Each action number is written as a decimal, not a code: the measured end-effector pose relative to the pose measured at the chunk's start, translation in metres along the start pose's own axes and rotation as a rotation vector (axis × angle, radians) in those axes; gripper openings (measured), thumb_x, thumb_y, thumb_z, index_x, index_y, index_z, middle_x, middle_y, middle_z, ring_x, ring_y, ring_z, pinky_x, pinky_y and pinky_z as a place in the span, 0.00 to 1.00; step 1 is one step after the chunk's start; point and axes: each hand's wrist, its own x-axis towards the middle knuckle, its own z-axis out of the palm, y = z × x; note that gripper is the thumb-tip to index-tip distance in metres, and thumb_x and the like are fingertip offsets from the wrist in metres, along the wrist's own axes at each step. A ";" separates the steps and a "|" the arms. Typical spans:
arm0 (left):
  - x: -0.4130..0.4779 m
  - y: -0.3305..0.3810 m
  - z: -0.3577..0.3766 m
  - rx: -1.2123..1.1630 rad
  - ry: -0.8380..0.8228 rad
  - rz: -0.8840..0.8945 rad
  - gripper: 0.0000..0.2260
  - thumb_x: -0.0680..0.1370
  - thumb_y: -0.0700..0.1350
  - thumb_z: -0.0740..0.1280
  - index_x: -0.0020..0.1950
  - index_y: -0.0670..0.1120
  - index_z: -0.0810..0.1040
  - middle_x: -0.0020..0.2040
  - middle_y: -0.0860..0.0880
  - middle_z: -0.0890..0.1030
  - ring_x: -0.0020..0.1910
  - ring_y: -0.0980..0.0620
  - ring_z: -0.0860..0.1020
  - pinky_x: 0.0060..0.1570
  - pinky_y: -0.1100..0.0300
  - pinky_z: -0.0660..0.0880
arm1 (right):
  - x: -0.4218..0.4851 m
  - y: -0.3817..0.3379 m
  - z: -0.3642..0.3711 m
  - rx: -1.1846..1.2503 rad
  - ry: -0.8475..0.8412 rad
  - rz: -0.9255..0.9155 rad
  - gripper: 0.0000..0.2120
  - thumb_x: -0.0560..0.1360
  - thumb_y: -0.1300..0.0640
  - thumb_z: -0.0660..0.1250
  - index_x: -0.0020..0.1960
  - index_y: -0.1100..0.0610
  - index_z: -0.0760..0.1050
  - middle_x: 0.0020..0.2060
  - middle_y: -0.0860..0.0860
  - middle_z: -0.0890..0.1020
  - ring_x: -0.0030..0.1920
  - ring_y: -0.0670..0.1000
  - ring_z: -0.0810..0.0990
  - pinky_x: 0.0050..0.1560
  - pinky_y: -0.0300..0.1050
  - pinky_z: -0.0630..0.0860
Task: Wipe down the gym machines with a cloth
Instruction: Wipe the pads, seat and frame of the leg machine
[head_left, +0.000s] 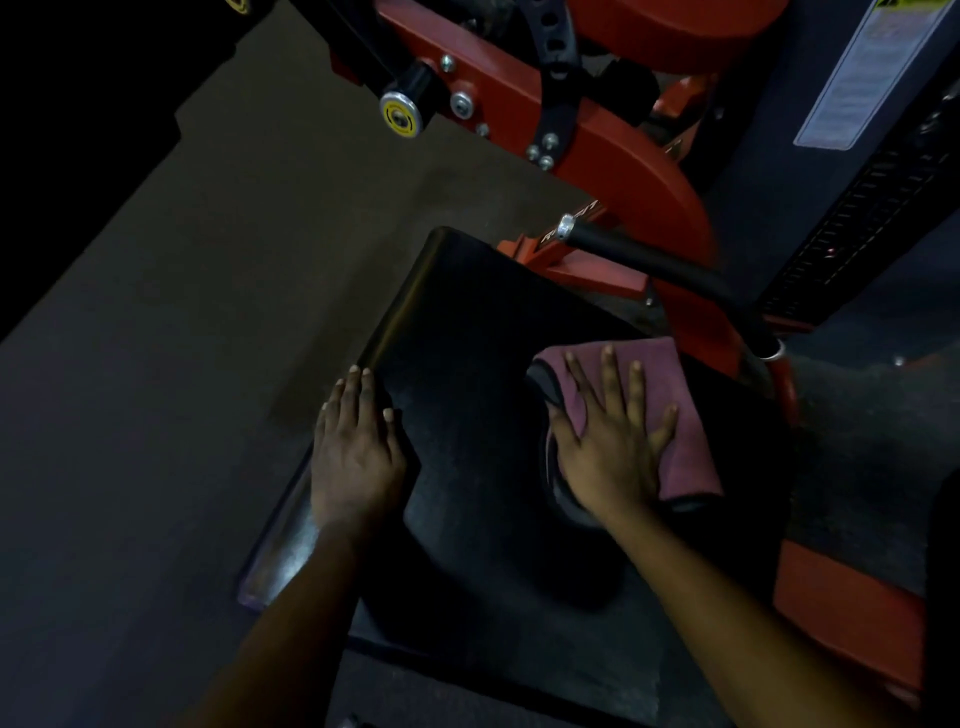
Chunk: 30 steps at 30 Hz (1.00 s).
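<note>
Here the red machine frame (639, 171) fills the upper centre and right of the frame, and below it the black seat pad (467, 338) takes up the middle. Its long axis tilts from the bottom centre up towards the upper centre. On the pad's right side lies the pink cloth (693, 457), folded and flat. The right hand (608, 447) presses it down with fingers straight and spread, gripping nothing. The left hand (356, 447) rests equally flat on the pad's left edge, well apart from the cloth, fingers pointing up the frame. Most of the bare pad lies left and up-frame of the cloth, so the next stroke likely runs that way, towards the bracing left hand, driven by the right hand. A black handle (649, 254) with a chrome end sits just above the cloth. White lettering on the frame beside that chrome end is too blurred to read, as are the pale placard (857, 78) at upper right and the emblem on the yellow-capped knob (400, 114) at upper left.
</note>
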 end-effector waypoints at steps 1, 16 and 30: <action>0.000 0.000 0.000 0.000 -0.002 -0.002 0.24 0.85 0.49 0.51 0.80 0.43 0.61 0.81 0.45 0.61 0.80 0.49 0.58 0.79 0.49 0.56 | 0.000 0.002 -0.001 -0.015 -0.011 -0.005 0.32 0.81 0.34 0.51 0.80 0.32 0.41 0.82 0.41 0.43 0.82 0.52 0.41 0.75 0.73 0.42; -0.002 0.001 0.001 -0.015 0.038 0.023 0.24 0.85 0.48 0.53 0.79 0.41 0.63 0.79 0.43 0.64 0.79 0.45 0.61 0.77 0.46 0.59 | -0.051 -0.007 0.007 0.048 0.009 0.035 0.31 0.80 0.33 0.50 0.81 0.34 0.48 0.83 0.44 0.48 0.83 0.53 0.46 0.75 0.75 0.46; 0.001 -0.005 0.000 -0.039 0.039 0.106 0.25 0.85 0.51 0.51 0.78 0.38 0.64 0.78 0.39 0.66 0.77 0.40 0.63 0.76 0.43 0.60 | -0.018 -0.016 0.000 0.077 -0.049 0.194 0.31 0.82 0.34 0.51 0.81 0.34 0.42 0.83 0.44 0.41 0.82 0.53 0.37 0.74 0.76 0.40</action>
